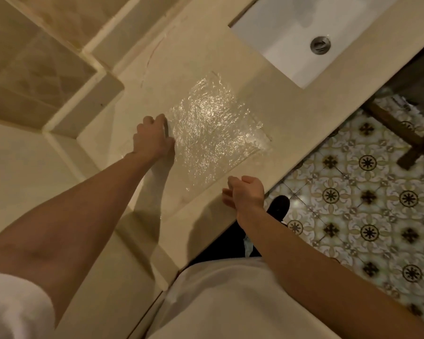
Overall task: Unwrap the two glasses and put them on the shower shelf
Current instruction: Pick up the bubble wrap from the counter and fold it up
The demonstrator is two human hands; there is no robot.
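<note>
A clear, crinkled sheet of bubble wrap (213, 133) lies flat on the beige stone counter (291, 113), just right of the left hand (154, 138), whose curled fingers pinch its edge. The right hand (246, 192) hovers near the wrap's lower corner, loosely curled, holding nothing

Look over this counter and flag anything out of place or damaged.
A sheet of bubble wrap lies spread flat on the counter beside the sink, with no glass in view. The left hand touches its edge. Nothing looks spilled or broken.
</note>
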